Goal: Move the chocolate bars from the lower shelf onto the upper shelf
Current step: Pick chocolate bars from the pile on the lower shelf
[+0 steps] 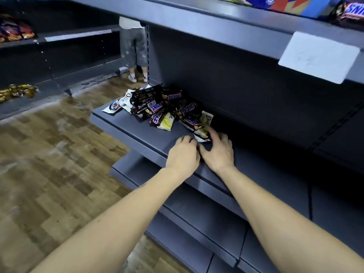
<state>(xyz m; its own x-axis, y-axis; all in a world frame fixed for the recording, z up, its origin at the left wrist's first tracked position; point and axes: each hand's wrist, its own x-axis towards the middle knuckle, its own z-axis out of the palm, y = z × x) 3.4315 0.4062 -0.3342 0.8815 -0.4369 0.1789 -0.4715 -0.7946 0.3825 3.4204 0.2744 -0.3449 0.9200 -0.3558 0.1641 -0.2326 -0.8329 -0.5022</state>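
On lower shelf [141, 133], right hand [218, 152] touches chocolate bar [201, 134] (white wrapper).

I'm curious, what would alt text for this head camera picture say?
Two bare hands reach onto a dark lower shelf: the right hand touches a white Dove pack, the left hand rests beside it. A pile of Snickers bars lies behind; another Snickers bar sits on the upper shelf.
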